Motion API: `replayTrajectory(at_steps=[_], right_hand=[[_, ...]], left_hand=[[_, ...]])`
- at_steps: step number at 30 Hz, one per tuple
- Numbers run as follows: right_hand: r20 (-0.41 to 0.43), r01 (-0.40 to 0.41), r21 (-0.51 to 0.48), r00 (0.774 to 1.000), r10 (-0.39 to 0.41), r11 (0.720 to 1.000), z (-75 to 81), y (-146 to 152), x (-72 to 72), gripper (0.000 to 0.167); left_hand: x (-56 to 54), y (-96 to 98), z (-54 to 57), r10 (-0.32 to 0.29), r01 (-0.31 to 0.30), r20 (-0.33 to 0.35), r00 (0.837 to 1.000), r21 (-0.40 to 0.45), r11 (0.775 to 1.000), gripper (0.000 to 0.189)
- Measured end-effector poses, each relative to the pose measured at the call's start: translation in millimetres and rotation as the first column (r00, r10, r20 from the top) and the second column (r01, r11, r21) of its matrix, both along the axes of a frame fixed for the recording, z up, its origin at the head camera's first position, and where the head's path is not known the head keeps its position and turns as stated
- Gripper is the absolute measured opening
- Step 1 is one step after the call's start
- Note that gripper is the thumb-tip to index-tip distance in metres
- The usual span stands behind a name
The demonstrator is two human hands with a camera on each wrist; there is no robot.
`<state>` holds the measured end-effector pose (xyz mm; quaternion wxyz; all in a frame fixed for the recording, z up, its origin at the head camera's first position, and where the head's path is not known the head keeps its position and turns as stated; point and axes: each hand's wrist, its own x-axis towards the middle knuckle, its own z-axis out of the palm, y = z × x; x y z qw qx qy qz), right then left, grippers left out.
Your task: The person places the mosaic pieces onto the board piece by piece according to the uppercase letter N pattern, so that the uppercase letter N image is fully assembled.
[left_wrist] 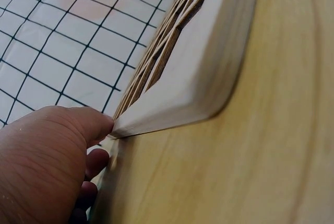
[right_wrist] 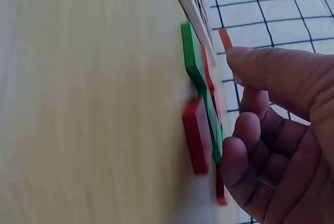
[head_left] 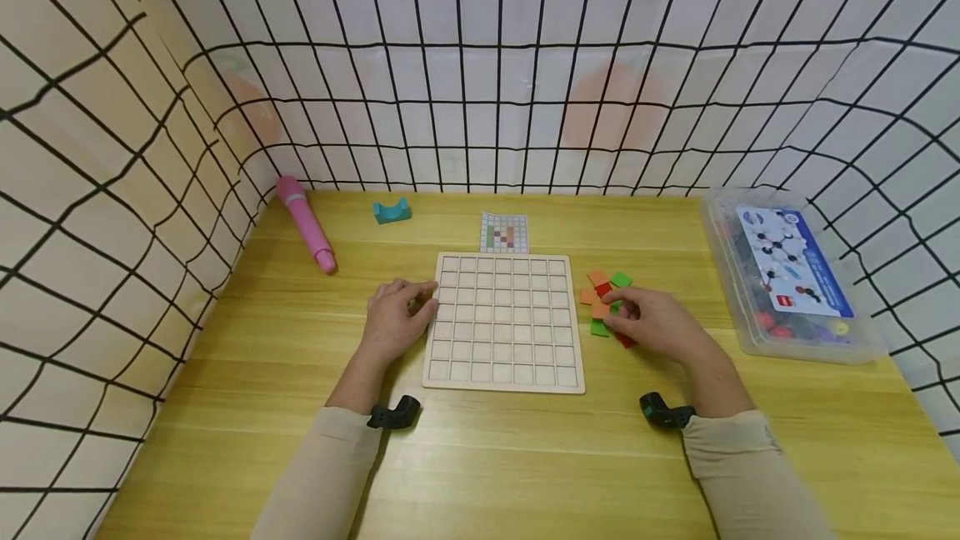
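- Head view: a clear plastic box (head_left: 723,273) with its lid on stands at the right of the table (head_left: 495,457), and through its walls show red balls (head_left: 780,332), a yellow ball (head_left: 840,327) and darker contents too blurred to name
- On the lid, a blue-and-white label (head_left: 791,261) pictures ball-and-stick molecules and bears a small red block (head_left: 785,301); its print is too small to read
- A wooden board (head_left: 504,332) lies flat at the middle of the table, divided into seven rows of seven square compartments
- A small card (head_left: 504,233), printed with a grid and green, orange and red patches, lies at the board's far edge
- Loose tiles (head_left: 603,290) in orange, green and red lie in an overlapping cluster just beside the board's right edge
- The right hand (head_left: 660,323), over that cluster, pinches an orange tile (right_wrist: 225,39) between thumb and forefinger, its other fingers curled in
- The left hand (head_left: 393,319) is loosely bent, with thumb and forefinger resting against the board's left edge
- Farther off, a pink microphone-shaped object (head_left: 307,223) and a teal curved stand (head_left: 392,211) lie at the far left
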<state>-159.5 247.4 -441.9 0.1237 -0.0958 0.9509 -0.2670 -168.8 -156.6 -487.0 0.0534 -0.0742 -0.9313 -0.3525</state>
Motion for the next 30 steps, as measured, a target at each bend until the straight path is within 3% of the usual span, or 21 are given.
replayTrajectory(at_steps=[7,17,30], right_hand=[[-0.028,-0.039,-0.033,0.999,0.038,0.999,-1.7,-16,-4.2,0.031],[0.003,-0.052,-0.113,0.999,0.053,0.992,-0.6,-43,-15.1,0.028],[0.055,-0.074,-0.055,0.995,0.077,0.996,2.5,-82,-31.5,0.031]], left_hand=[[0.4,0.0,-0.1,0.001,-0.001,0.0,1.0,0.0,1.0,0.034],[0.0,-1.1,-0.5,0.0,0.0,0.009,1.0,-0.013,1.0,0.034],[1.1,0.3,1.8,0.003,-0.003,0.006,1.0,-0.004,1.0,0.034]])
